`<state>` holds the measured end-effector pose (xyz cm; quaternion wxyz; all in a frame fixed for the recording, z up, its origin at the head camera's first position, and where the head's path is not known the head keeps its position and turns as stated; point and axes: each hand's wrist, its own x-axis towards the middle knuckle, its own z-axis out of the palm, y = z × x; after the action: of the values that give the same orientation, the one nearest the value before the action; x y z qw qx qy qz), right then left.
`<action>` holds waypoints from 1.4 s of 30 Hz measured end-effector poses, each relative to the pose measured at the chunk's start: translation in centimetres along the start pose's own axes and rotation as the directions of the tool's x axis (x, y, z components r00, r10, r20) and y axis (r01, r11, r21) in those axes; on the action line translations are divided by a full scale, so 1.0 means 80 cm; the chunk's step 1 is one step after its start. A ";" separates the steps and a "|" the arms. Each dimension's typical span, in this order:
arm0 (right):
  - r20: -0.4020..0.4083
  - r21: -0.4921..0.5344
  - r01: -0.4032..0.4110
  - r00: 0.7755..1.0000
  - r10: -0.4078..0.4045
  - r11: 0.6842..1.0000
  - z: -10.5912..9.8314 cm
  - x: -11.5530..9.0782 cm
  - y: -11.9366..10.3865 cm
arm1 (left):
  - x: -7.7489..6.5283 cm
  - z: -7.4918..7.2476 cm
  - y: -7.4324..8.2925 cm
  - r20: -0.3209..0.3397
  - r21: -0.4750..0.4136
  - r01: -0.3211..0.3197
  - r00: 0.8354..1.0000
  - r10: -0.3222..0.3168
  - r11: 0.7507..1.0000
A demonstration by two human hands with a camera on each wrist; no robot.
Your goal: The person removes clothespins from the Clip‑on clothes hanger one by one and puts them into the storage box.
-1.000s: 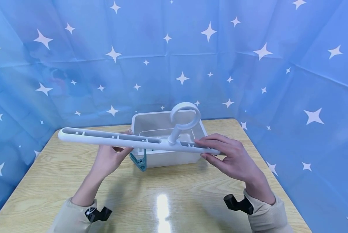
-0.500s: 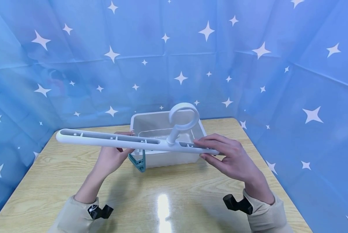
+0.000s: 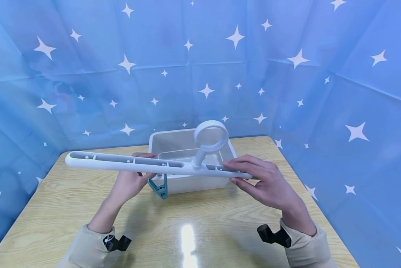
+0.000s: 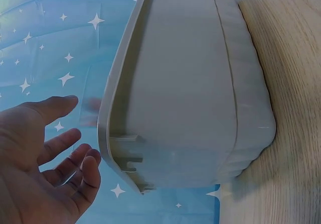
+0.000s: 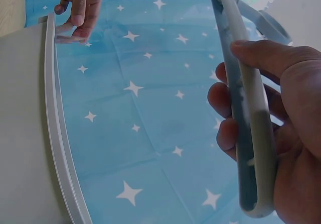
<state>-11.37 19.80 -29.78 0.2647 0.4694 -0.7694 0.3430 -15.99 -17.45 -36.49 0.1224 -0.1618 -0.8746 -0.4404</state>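
Observation:
My right hand [image 3: 267, 180] grips one end of a white clothes hanger [image 3: 120, 162] that has a round hook. In the right wrist view the thumb lies on the near side of the hanger [image 5: 258, 128] and the fingers curl behind it. My left hand [image 3: 133, 182] is beneath the hanger, beside the left rim of a white plastic bin [image 3: 193, 184]. The left wrist view has this hand [image 4: 45, 163] with thumb and fingers apart, next to the bin's rim [image 4: 104, 118]. A faint see-through patch shows near its fingertips; what it is, I cannot tell. A teal clip [image 3: 160, 189] hangs below the hanger.
The bin stands towards the back of a wooden table [image 3: 173, 230]. A blue curtain with white stars [image 3: 136, 89] surrounds the table at the back and sides. Something low and clear or white lies inside the bin, partly hidden by the hanger.
The hanger's left part sits slightly lower in the head view. My left hand has shifted a little to the right. My right hand keeps its grip and barely moves.

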 end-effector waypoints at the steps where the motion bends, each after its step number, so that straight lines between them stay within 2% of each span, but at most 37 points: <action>1: -0.001 0.001 0.001 1.000 -0.001 1.000 0.000 0.001 0.000 | 0.000 0.000 0.000 -0.004 0.000 -0.004 1.000 0.004 1.000; 6: -0.002 0.000 0.011 1.000 -0.011 1.000 0.001 0.002 -0.001 | -0.003 -0.002 0.001 -0.017 0.007 -0.016 1.000 0.016 1.000; 14: 0.023 -0.002 -0.022 0.999 0.022 1.000 0.002 0.002 -0.001 | -0.006 -0.008 0.005 -0.020 0.005 -0.018 1.000 0.018 1.000; 22: 0.036 -0.013 -0.038 0.999 0.038 0.999 0.002 0.006 -0.004 | -0.010 -0.015 0.016 -0.040 -0.074 -0.024 0.999 0.021 0.997; 28: 0.036 -0.009 -0.027 0.999 0.027 1.000 0.004 0.008 -0.005 | -0.017 -0.022 0.027 -0.030 -0.122 0.000 1.000 -0.004 0.993; 34: 0.039 -0.006 -0.031 0.999 0.031 1.000 0.006 0.009 -0.006 | -0.025 -0.027 0.037 -0.026 -0.213 -0.002 1.000 -0.003 0.977; 42: 0.035 -0.011 -0.034 0.999 0.034 0.999 0.007 0.011 -0.006 | -0.035 -0.032 0.054 -0.032 -0.232 -0.010 0.999 0.003 0.973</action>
<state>-11.36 18.74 -29.40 0.2475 0.4609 -0.7836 0.3351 -11.55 -17.57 -32.86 0.1179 -0.1707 -0.8146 -0.5417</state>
